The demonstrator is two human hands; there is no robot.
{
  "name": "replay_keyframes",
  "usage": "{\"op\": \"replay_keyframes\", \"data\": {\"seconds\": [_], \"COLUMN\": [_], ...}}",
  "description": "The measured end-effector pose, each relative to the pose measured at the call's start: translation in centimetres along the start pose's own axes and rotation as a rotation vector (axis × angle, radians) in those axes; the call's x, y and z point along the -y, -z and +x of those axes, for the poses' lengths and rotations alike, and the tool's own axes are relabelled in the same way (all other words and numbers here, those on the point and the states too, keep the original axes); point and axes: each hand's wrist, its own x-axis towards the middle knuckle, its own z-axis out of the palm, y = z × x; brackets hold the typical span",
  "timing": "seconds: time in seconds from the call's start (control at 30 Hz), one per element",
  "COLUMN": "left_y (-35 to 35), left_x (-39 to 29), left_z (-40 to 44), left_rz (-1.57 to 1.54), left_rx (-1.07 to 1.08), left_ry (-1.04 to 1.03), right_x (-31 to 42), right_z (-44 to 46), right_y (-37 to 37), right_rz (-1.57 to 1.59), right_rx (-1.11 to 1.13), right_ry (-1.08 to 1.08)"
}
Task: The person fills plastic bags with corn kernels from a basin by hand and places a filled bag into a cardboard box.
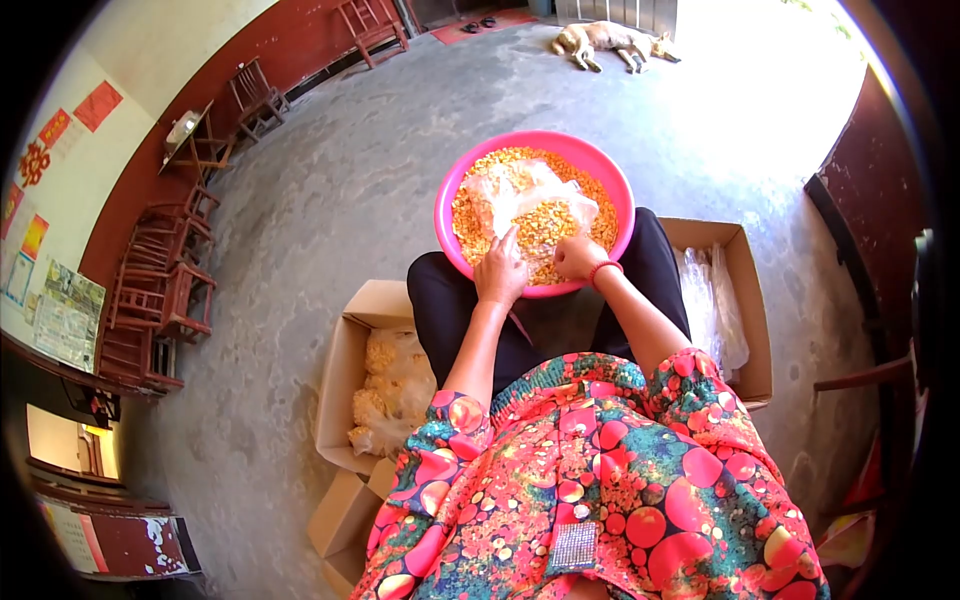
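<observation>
Two bare hands at the pink plastic basin [622,205], upper centre of the frame, all yours. Basin sits at your knees, loaded with yellow corn kernels [515,155]. One clear plastic bag [535,200] lies crumpled on the kernels, mid-basin, bunched film toward the top, kernels showing at its near side.

Your left hand [502,268]: centre of frame, over the basin's near rim, fingers mostly straight and close together, tips at the bag's near left edge. Can't tell if you're pinching film or just touching it.

Your right hand [577,257]: just right of it, inside the near rim, fingers curled under, knuckles up, against the near right part of the bag. Can't tell how tightly it's closed or what's inside the curl. Red bracelet [606,268] on that wrist. Hands are near each other, not touching.

Left of your legs, lower centre-left: cardboard box [380,303] with kernel-filled bags [395,385]. Right of your legs, centre-right: second cardboard box [752,320] with clear plastic packaging [700,310]. Dog [610,40] lying on its side on the concrete floor [340,170], top right of centre.
</observation>
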Motion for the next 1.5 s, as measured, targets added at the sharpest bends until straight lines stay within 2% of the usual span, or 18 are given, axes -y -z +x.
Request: {"op": "replay_keyframes", "data": {"seconds": [0.3,0.4,0.63,0.73,0.8,1.03,1.2,1.23,1.27,1.3,1.37,1.4,1.43,1.5], "left_y": [0.4,-0.1,-0.5,-0.8,-0.8,-0.5,-1.0,-0.7,-0.4,-0.4,-0.3,-0.2,-0.3,-0.8], "left_x": [-0.6,-0.2,0.3,0.7,0.6,0.4,1.1,0.8,0.4,0.2,0.3,0.2,0.4,1.0], "left_z": [-0.1,0.1,0.1,0.1,0.0,-0.1,0.0,-0.1,-0.1,-0.1,-0.1,-0.2,-0.3,-0.1], "left_rz": [0.052,0.039,0.035,-0.001,0.005,0.0,-0.011,-0.004,0.004,0.007,0.006,0.007,0.015,0.041], "left_rx": [0.061,0.022,0.024,0.003,-0.004,0.016,0.011,0.023,0.036,0.012,0.027,0.033,0.04,0.057], "left_ry": [0.064,-0.004,-0.032,-0.042,-0.049,-0.049,-0.069,-0.051,-0.032,-0.027,-0.026,-0.034,-0.025,-0.03], "right_x": [1.9,4.2,1.6,1.0,0.9,0.5,0.0,0.4,-0.5,-1.6,-1.5,-0.9,1.2,-0.3], "right_z": [0.8,-0.8,1.6,2.2,1.9,2.4,2.6,2.1,4.3,6.6,7.2,5.1,2.7,4.6], "right_y": [-0.9,0.1,-2.1,-2.2,-1.9,-2.2,-0.8,0.4,-0.5,-1.5,-0.3,1.5,3.6,1.3], "right_rz": [-0.079,-0.094,0.053,0.184,0.464,0.393,0.82,0.853,0.459,0.041,-0.178,-0.003,0.391,0.78], "right_rx": [0.191,0.154,0.15,0.178,0.281,0.238,0.409,0.385,0.206,-0.099,-0.366,-0.413,-0.356,-0.479], "right_ry": [0.165,0.09,0.35,0.372,0.304,0.315,0.06,0.036,0.37,0.607,0.552,0.45,-0.009,0.035]}}
